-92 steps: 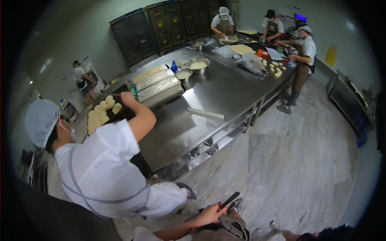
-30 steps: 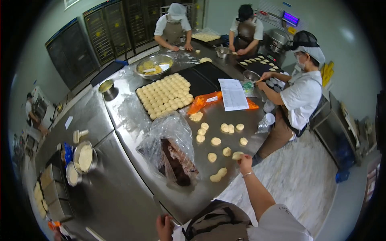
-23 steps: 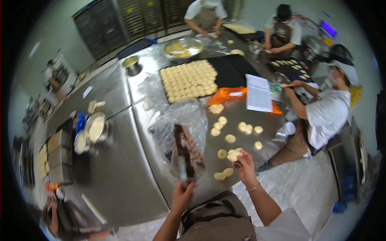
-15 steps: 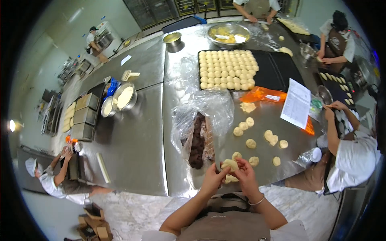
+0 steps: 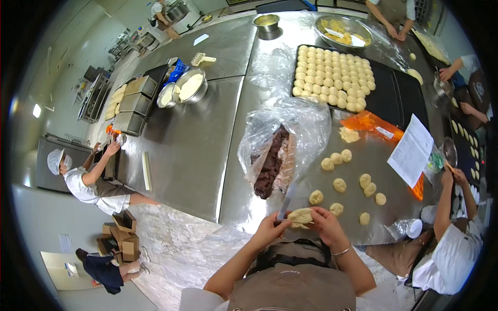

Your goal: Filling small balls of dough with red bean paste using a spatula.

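Both my hands are together at the table's near edge, closed on a flattened piece of dough (image 5: pixel 300 215) stretched into an oval. My left hand (image 5: pixel 270 231) grips its left end, and a narrow flat metal spatula (image 5: pixel 286 199) points up and away from those fingers. My right hand (image 5: pixel 329 227) pinches the dough's right end. Beyond the spatula lies a dark brown paste (image 5: pixel 271 165) in an opened clear plastic bag (image 5: pixel 311 124). Several small dough rounds (image 5: pixel 336 209) sit to the right of the bag, some touching each other. More dough shows partly under the held piece.
A black tray (image 5: pixel 399 98) bears rows of dough balls (image 5: pixel 332 75). Near it are an orange bag (image 5: pixel 363 123) and a printed sheet (image 5: pixel 412 150). Metal bowls (image 5: pixel 193 85) and loaf tins (image 5: pixel 129 123) stand at left. Co-workers stand around the steel table (image 5: pixel 192 150).
The dough in my hands has gone from a round disc to a longer, stretched shape. My view has turned, so the table's things appear farther right. Another person now shows at lower left.
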